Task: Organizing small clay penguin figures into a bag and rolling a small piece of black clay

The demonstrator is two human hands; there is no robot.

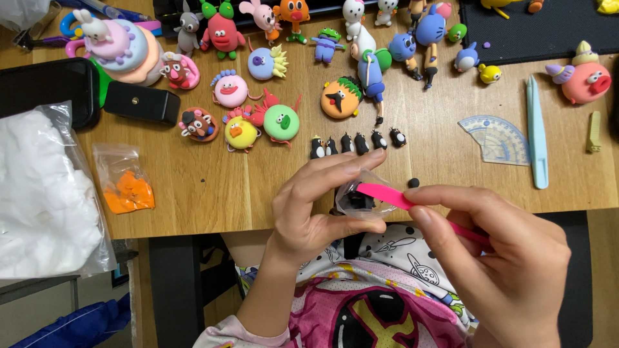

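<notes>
Your hands work a pink tool into a small clear bag of black clay, just off the counter's near edge.

Your left hand (309,209) pinches the clear bag (362,196) shut between thumb and fingers; your right hand (509,261) is clamped on the pink tool (387,194), its tip inside the bag. A row of small black clay penguins (356,143) stands on the counter (213,187) just beyond.

Wooden table (213,187), light brown grain, front edge near the viewer. On it: row of small black clay penguins (356,143); many coloured clay figures (271,96) across the back; bag of orange clay (124,180); large bag of white clay (45,193) overhanging the left edge; black case (142,102); clear protractor (498,138); pale blue modelling tool (536,132); tiny black clay ball (413,183).
</notes>
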